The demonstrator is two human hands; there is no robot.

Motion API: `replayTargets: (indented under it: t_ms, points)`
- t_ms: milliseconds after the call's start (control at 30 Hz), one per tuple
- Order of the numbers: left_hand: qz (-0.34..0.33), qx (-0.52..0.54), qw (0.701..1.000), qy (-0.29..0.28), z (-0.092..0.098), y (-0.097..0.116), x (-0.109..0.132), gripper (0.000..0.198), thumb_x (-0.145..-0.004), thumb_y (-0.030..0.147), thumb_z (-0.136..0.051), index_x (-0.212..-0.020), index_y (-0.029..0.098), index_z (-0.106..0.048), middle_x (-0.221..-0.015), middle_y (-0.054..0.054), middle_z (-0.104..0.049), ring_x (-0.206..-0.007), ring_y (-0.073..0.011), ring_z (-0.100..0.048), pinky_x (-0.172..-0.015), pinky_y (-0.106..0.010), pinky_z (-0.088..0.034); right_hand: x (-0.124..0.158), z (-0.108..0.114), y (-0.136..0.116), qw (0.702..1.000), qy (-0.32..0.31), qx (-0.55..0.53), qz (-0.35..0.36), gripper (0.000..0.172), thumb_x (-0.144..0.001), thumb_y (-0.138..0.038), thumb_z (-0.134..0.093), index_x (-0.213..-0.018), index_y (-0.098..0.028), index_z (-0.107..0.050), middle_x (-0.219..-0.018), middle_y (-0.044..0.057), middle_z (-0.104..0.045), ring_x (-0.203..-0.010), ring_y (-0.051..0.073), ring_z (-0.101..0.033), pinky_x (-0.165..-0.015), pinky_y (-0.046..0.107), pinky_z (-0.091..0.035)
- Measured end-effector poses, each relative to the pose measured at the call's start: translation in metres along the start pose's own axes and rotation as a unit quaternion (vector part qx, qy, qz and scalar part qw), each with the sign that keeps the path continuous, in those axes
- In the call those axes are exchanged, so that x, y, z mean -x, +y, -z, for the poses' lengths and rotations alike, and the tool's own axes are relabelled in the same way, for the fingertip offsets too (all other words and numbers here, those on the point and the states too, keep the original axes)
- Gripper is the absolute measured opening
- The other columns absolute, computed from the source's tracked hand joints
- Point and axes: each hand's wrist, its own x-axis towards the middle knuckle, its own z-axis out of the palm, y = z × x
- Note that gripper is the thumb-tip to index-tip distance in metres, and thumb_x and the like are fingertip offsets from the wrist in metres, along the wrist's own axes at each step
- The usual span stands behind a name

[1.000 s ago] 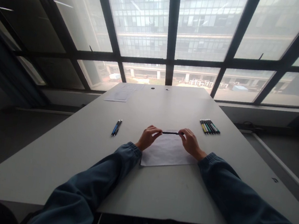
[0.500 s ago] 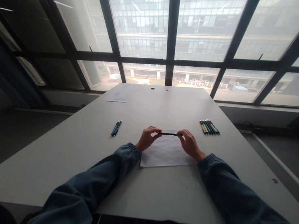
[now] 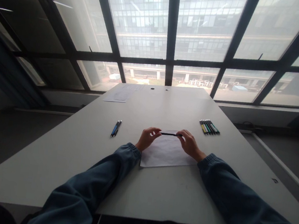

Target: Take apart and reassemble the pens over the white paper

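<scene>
Level above a white sheet of paper (image 3: 167, 152) is a dark pen (image 3: 168, 134), held by its two ends. My left hand (image 3: 147, 138) pinches the left end between thumb and fingers. On the other end, the fingertips and thumb of my right hand (image 3: 189, 143) are closed. Both pen tips are partly hidden by fingers. To the left lie a blue pen (image 3: 115, 128) and a black pen (image 3: 118, 128), side by side. A row of several pens (image 3: 209, 127) with green, yellow and black barrels sits to the right.
The white table (image 3: 78, 161) reaches forward to a wall of windows. Printed papers (image 3: 117, 94) lie at its far left. A small round dark spot (image 3: 152, 88) is near the far edge, and a small dark mark (image 3: 274, 180) is by the right edge.
The fingers of my left hand have shifted slightly at the pen's end. My right hand, the pen and the paper stay where they were.
</scene>
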Motion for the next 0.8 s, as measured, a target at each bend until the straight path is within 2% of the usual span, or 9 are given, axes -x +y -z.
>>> replayTargets:
  t_ms: [133, 233, 433, 567, 700, 800]
  points:
    - [0.044, -0.019, 0.998, -0.029, 0.0013, 0.0004, -0.0008, 0.032, -0.083, 0.048, -0.069, -0.081, 0.017, -0.074, -0.074, -0.003, -0.073, -0.061, -0.0129, -0.059, -0.059, -0.025, -0.046, -0.0004, 0.0022, -0.0034, 1.000, 0.007, 0.000, -0.010, 0.014, -0.097, -0.021, -0.049, -0.098, -0.022, -0.063, -0.092, 0.007, -0.066, -0.088, 0.022, -0.060, -0.082, 0.036, -0.049]
    - [0.054, -0.032, 0.997, -0.053, 0.0020, 0.0022, -0.0010, 0.038, -0.085, 0.050, -0.065, -0.071, 0.016, -0.073, -0.066, -0.003, -0.071, -0.054, -0.0111, -0.052, -0.055, -0.024, -0.043, -0.0005, 0.0037, -0.0046, 1.000, 0.007, 0.002, -0.014, 0.015, -0.097, -0.021, -0.048, -0.098, -0.022, -0.064, -0.092, 0.008, -0.066, -0.088, 0.022, -0.061, -0.081, 0.037, -0.049]
    - [0.032, -0.022, 0.999, -0.014, -0.0001, -0.0008, 0.0001, 0.029, -0.077, 0.045, -0.075, -0.082, 0.016, -0.075, -0.071, -0.003, -0.072, -0.061, -0.0131, -0.058, -0.060, -0.026, -0.047, 0.0003, 0.0020, -0.0018, 1.000, -0.001, 0.004, -0.015, 0.016, -0.098, -0.023, -0.048, -0.100, -0.022, -0.064, -0.093, 0.008, -0.066, -0.088, 0.022, -0.062, -0.081, 0.035, -0.049]
    - [0.025, -0.022, 0.999, -0.017, 0.0001, -0.0006, 0.0002, 0.022, -0.078, 0.039, -0.076, -0.082, 0.017, -0.075, -0.073, -0.003, -0.072, -0.064, -0.0137, -0.060, -0.063, -0.027, -0.049, 0.0015, 0.0002, 0.0023, 1.000, -0.014, -0.001, -0.023, 0.020, -0.099, -0.024, -0.045, -0.102, -0.021, -0.064, -0.093, 0.007, -0.067, -0.086, 0.021, -0.063, -0.080, 0.033, -0.049]
    - [0.020, -0.023, 0.999, -0.017, 0.0005, 0.0031, 0.0003, 0.019, -0.078, 0.036, -0.076, -0.081, 0.018, -0.074, -0.073, -0.002, -0.072, -0.065, -0.0138, -0.062, -0.064, -0.027, -0.049, 0.0028, -0.0006, 0.0052, 0.999, -0.029, 0.012, -0.036, 0.025, -0.101, -0.025, -0.041, -0.104, -0.020, -0.065, -0.081, 0.004, -0.066, -0.074, 0.018, -0.062, -0.073, 0.031, -0.049]
    - [0.013, -0.026, 0.999, -0.018, 0.0005, 0.0056, 0.0006, 0.020, -0.079, 0.037, -0.076, -0.082, 0.018, -0.074, -0.073, -0.002, -0.072, -0.065, -0.0141, -0.062, -0.065, -0.028, -0.050, 0.0025, -0.0005, 0.0031, 0.998, -0.039, 0.026, -0.031, 0.026, -0.101, -0.025, -0.039, -0.109, -0.020, -0.063, -0.089, 0.006, -0.068, -0.080, 0.019, -0.064, -0.076, 0.031, -0.049]
